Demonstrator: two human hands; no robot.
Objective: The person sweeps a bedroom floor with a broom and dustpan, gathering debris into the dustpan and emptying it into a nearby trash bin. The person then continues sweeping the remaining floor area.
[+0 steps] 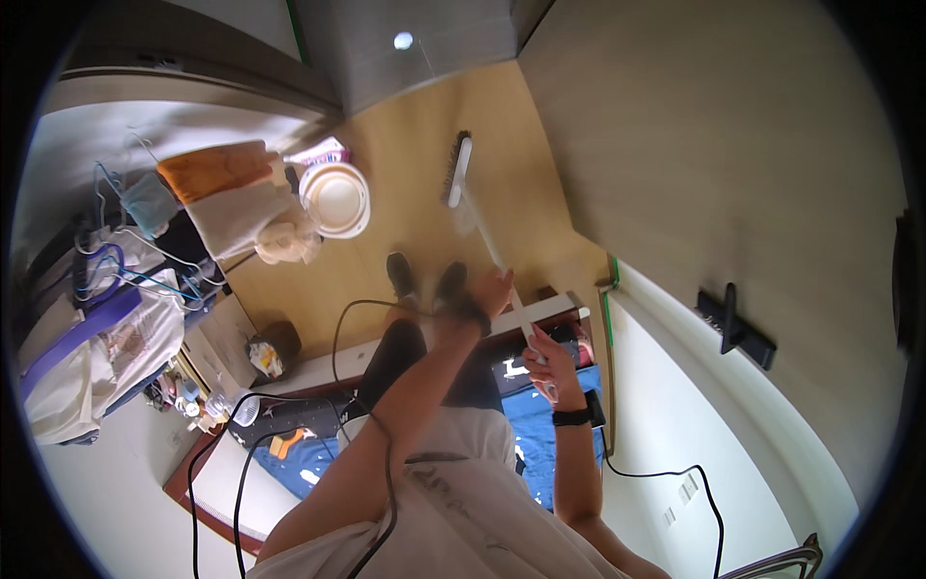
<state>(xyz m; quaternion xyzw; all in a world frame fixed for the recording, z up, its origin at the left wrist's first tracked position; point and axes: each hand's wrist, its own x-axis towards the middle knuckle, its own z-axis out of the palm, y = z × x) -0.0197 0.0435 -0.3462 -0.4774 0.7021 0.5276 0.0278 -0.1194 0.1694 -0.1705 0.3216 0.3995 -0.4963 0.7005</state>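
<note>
Both of my hands are closed around the white handle of a long-handled floor brush [485, 230]. My left hand [490, 294] grips it about halfway up, with my forearm reaching across in front of my body. Closer to the top end, my right hand [552, 371] wraps the handle, and the looped tip shows just below the fingers. The brush head [461, 169], white with dark bristles, is out ahead at floor level, tilted along its length. Whether the bristles press on the wood-coloured floor [405, 135] I cannot tell.
A white round bucket [337, 200] stands left of the brush, beside hanging towels [230, 188]. Clothes on hangers [106, 328] fill the left. A small dark bin [274, 349] sits near the bed with blue bedding [535, 425]. A door with a black handle [735, 328] rises at right.
</note>
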